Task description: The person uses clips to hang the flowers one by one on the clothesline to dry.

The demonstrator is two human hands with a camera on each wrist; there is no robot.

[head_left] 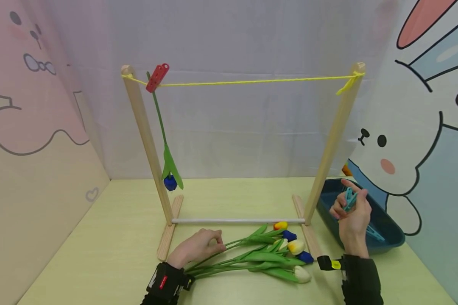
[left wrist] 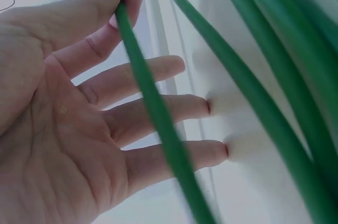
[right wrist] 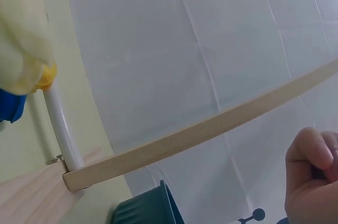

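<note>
My left hand (head_left: pixel 199 247) is at the stem ends of several artificial tulips lying on the table; in the left wrist view, thumb and index finger pinch one green stem (left wrist: pixel 149 97), the other fingers spread behind it. My right hand (head_left: pixel 353 222), above the bin at the right, holds a light-blue clothespin (head_left: pixel 350 199). In the right wrist view only part of that hand (right wrist: pixel 316 174) shows at the edge, its clothespin out of sight. From the yellow string (head_left: pixel 252 81), at its left end, a blue tulip (head_left: pixel 170 182) hangs head down under a red clothespin (head_left: pixel 157 78).
Two wooden posts (head_left: pixel 333 146) hold the string, with a white rod (head_left: pixel 236 220) joining them low down. A dark teal bin (head_left: pixel 395 239) stands right of the frame, with another light-blue clothespin (head_left: pixel 375 233) inside. The tulip heads (head_left: pixel 302 274) point right, near the right foot.
</note>
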